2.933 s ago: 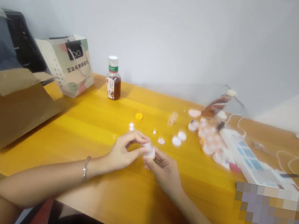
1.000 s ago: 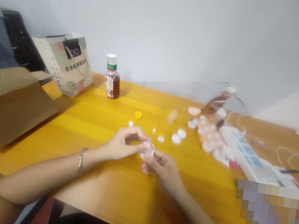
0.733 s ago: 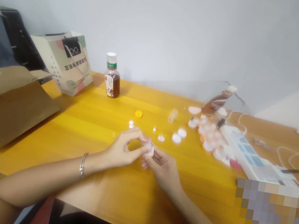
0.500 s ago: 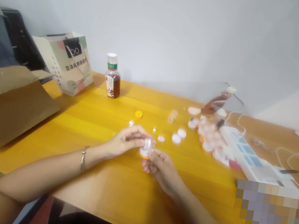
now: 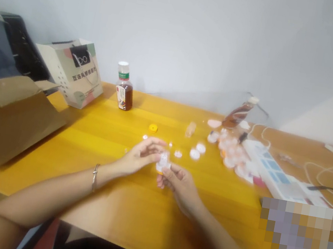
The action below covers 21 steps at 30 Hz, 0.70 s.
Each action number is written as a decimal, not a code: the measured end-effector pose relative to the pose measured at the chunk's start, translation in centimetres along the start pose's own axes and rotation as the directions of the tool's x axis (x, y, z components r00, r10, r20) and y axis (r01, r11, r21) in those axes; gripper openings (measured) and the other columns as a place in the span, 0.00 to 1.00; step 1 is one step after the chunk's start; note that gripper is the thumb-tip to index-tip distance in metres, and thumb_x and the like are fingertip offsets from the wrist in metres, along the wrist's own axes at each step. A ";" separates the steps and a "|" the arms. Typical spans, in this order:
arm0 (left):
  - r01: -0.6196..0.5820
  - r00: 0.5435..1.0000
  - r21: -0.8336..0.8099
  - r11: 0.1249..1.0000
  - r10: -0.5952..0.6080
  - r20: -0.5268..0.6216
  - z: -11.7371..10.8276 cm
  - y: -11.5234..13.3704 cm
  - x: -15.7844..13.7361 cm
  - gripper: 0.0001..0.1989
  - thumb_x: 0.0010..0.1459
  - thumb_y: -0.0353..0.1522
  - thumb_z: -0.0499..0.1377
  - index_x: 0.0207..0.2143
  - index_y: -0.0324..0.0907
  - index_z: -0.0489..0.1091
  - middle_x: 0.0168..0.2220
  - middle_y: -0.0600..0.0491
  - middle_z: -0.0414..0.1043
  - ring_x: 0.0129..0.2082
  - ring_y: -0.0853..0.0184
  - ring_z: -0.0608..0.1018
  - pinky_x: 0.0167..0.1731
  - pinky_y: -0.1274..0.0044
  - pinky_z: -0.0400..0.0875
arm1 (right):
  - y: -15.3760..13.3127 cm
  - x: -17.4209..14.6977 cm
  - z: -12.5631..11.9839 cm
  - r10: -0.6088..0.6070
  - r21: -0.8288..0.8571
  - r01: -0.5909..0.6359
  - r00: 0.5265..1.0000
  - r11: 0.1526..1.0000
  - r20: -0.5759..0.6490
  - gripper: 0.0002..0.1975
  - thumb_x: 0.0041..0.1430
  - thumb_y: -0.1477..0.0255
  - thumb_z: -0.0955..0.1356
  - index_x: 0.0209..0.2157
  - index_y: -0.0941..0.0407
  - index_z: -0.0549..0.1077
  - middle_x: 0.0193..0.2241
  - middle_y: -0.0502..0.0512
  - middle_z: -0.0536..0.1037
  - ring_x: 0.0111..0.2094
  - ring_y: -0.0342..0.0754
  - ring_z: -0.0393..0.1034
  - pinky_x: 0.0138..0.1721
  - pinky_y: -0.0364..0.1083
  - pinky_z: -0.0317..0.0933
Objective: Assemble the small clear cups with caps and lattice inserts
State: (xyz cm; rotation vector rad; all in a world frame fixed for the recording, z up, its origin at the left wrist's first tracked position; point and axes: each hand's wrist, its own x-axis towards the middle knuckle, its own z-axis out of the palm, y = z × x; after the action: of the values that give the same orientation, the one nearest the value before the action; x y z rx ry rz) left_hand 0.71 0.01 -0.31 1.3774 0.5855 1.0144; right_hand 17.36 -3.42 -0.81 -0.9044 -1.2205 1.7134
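Above the middle of the table I hold a small plastic piece (image 5: pixel 163 166) with a clear top, a white band and an orange-yellow base; its exact kind is too blurred to tell. My right hand (image 5: pixel 181 184) grips its lower part between thumb and fingers. Coming from the left, my left hand (image 5: pixel 142 154) pinches the clear top, thumb in front and fingers arched behind. Beyond the hands lie a yellow disc (image 5: pixel 153 128), a small clear part (image 5: pixel 178 154) and two white discs (image 5: pixel 194 154).
At left are an open cardboard box (image 5: pixel 8 126) and a paper bag (image 5: pixel 81 75). A bottle of brown liquid (image 5: pixel 124 91) stands near the wall; another bottle (image 5: pixel 237 115) leans at the back right. Clustered round parts (image 5: pixel 231 149), a white-and-blue strip (image 5: pixel 271 166) and cables (image 5: pixel 329 170) lie rightward.
The view has shifted slightly. Both hands stay on the plastic piece, and the left fingers have moved a little around its top.
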 end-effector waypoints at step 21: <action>0.022 0.998 0.011 1.000 -0.023 0.057 -0.1 -0.2 -0.1 0.19 0.54 0.34 0.56 0.50 0.42 0.62 0.48 0.46 0.65 0.46 0.63 0.69 0.45 0.72 0.61 | 0.2 -0.1 0.3 0.012 -0.001 -0.012 1.000 1.000 0.001 0.11 0.50 0.64 0.68 0.25 0.58 0.70 0.20 0.48 0.72 0.20 0.38 0.64 0.24 0.40 0.56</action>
State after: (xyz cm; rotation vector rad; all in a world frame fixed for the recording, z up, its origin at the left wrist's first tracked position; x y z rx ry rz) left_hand 0.62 -0.01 -0.51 1.4016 0.5634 0.9521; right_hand 17.12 -3.60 -0.91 -0.9130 -1.2192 1.7227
